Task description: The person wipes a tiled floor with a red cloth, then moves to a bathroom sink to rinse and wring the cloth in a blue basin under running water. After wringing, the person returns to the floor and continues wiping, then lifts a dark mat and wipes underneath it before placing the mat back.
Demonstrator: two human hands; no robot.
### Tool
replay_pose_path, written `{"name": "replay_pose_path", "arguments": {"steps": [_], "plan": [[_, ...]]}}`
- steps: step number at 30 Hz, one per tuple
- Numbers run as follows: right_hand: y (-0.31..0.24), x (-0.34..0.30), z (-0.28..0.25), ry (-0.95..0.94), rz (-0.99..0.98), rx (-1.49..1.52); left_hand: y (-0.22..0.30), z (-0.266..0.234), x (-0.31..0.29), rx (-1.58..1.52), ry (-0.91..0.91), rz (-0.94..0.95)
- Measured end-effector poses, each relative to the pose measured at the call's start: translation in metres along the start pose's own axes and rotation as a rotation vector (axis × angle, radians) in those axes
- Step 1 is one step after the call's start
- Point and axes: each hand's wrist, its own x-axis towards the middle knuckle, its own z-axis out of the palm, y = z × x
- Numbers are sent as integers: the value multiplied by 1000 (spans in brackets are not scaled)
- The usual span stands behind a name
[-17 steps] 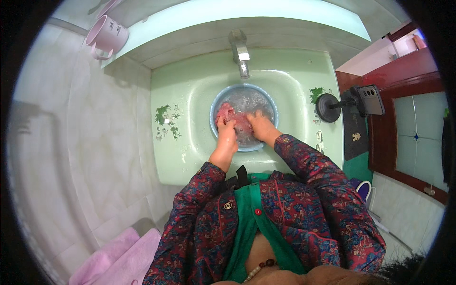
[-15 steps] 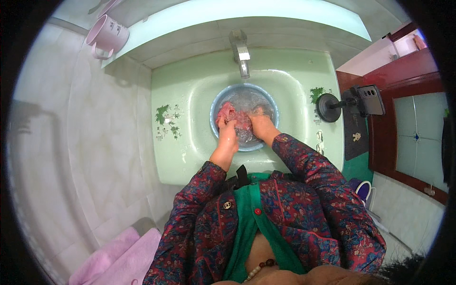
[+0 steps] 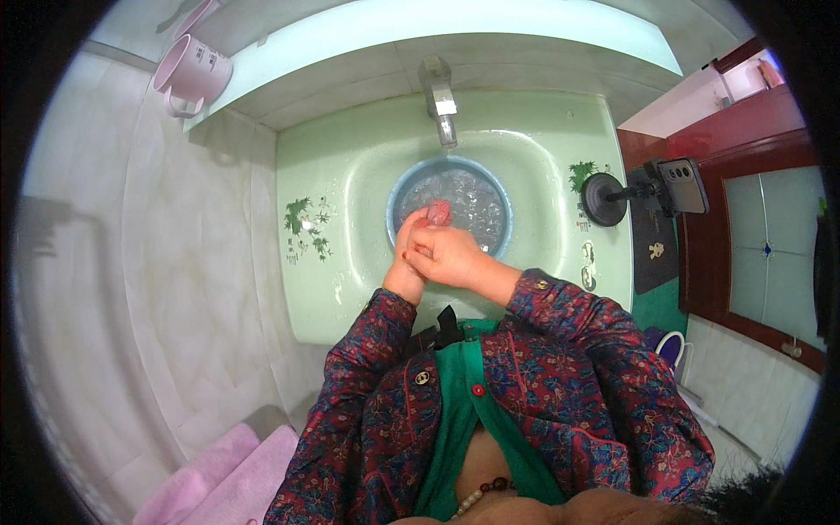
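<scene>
A bunched wet pink cloth (image 3: pixel 438 212) sticks out from between my two hands above a round blue basin (image 3: pixel 505 192). My left hand (image 3: pixel 406 262) is wrapped round the cloth from the left. Pressed over it from the right is my right hand (image 3: pixel 455 255), its fingers folded against the left hand, and most of the cloth is hidden inside. Bubbly, rippled water (image 3: pixel 468 206) fills the basin, which stands in a pale green sink (image 3: pixel 542 192).
A metal faucet (image 3: pixel 444 105) points down behind the basin. On the sink's right edge stands a phone (image 3: pixel 684 184) on a round-based holder (image 3: pixel 604 199). A pink mug (image 3: pixel 194 72) is at the left end of the shelf (image 3: pixel 367 31). Pink towels (image 3: pixel 223 477) hang at lower left.
The cloth has come up out of the water, squeezed into a small bunch. My right hand has moved left and toward me, joining the left hand over the basin's near rim.
</scene>
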Motion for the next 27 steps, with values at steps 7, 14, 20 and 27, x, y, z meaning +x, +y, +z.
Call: {"name": "replay_pose_path", "arguments": {"steps": [7, 14, 20, 27], "plan": [[54, 22, -8, 133, 61, -358, -20, 9, 2, 72, 222, 199], [116, 27, -15, 241, 414, -316, -18, 20, -5, 277, 515, 298], [135, 4, 17, -300, 298, -489, -8, -1, -8, 300, 487, 214], [113, 17, 3, -121, 162, 107, -8, -6, 4, 145, 443, 166]]}}
